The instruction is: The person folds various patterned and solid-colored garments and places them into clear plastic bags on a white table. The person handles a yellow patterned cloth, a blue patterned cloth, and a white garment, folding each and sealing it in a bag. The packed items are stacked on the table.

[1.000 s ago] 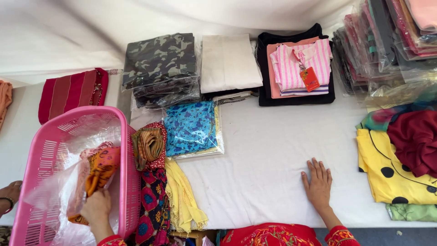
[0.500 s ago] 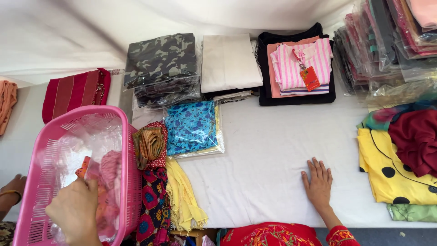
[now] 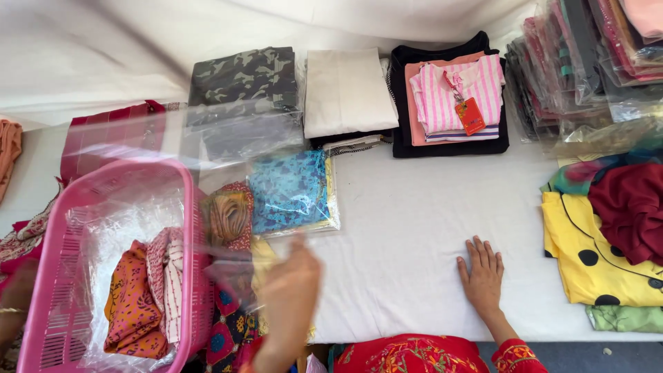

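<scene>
Left hand: the left hand (image 3: 290, 297), blurred, is raised over the table's near edge, gripping a clear plastic bag (image 3: 235, 148) that spreads up and left over the basket; finger detail cannot be told.
Clear plastic bag: see-through, stretched above the pink basket and the folded cloths beside it.
Right hand: the right hand (image 3: 481, 275) lies flat, fingers spread, palm down on the white table (image 3: 407, 228), holding nothing.
Pink basket: the pink basket (image 3: 52, 290) sits at the left, lined with plastic, holding an orange printed cloth (image 3: 131, 307) and a pink-and-white cloth.
Beside basket: a blue patterned packet (image 3: 290, 190).
Far row: camouflage fabric (image 3: 242, 72), cream fabric (image 3: 345, 90), pink striped shirt (image 3: 459, 93) on black cloth.
Right edge: yellow black-spotted garment (image 3: 594, 259), maroon cloth, wrapped stacks.
</scene>
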